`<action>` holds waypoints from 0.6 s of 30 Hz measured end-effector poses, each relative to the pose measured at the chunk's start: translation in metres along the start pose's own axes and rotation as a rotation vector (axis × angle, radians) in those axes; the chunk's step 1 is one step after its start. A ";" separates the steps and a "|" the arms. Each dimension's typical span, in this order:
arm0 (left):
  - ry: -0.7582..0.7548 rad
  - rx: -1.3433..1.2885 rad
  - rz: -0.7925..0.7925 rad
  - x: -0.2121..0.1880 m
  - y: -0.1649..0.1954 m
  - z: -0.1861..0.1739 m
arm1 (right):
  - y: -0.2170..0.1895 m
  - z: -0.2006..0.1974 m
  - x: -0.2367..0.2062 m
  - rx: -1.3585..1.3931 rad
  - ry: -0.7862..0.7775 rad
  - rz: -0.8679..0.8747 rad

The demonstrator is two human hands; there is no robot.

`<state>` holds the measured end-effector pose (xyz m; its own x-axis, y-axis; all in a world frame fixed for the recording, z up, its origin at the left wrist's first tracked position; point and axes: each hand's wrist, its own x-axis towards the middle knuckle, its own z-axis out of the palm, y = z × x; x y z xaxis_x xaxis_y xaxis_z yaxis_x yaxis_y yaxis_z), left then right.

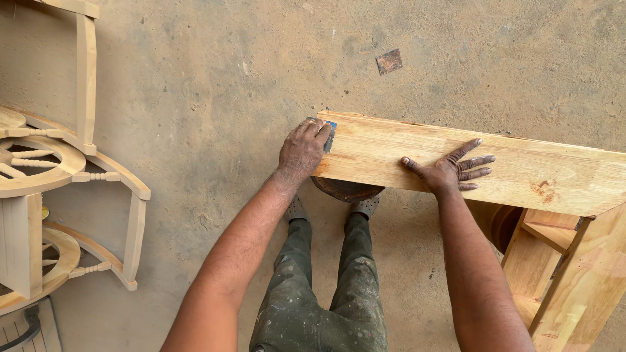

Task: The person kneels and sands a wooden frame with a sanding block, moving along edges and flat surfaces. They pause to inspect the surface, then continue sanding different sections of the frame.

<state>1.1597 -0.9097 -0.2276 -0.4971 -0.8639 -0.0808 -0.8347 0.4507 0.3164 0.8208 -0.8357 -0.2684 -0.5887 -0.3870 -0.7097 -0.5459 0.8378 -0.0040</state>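
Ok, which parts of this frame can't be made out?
Head view only:
- The small pad under the left hand: mostly covered by the fingers, only a blue-grey corner shows, so its kind is unclear.
- The round dark thing under the wooden board: the board hides most of it.
- The board's right end and the frame below: cut off by the picture's edge.
- The right hand lies flat on the board.

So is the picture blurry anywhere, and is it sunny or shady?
Head view: sharp all over, the left hand and right hand unblurred on the wooden board. Head view: soft, even light, only faint shadows on the concrete floor, no glare. Head view: edges bend slightly, as at the pale chair frame.
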 end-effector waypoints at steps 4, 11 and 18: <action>-0.274 0.009 -0.050 -0.010 0.003 -0.006 | -0.001 0.000 -0.001 0.012 -0.011 -0.011; -0.106 0.024 -0.036 0.017 0.001 -0.007 | 0.000 0.001 0.002 0.028 -0.016 -0.022; -0.698 0.021 -0.116 -0.012 0.016 -0.035 | 0.001 0.003 0.004 0.011 -0.026 -0.028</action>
<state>1.1609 -0.9004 -0.1887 -0.4350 -0.5636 -0.7022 -0.8922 0.3751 0.2517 0.8198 -0.8348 -0.2730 -0.5575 -0.4001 -0.7274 -0.5551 0.8312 -0.0317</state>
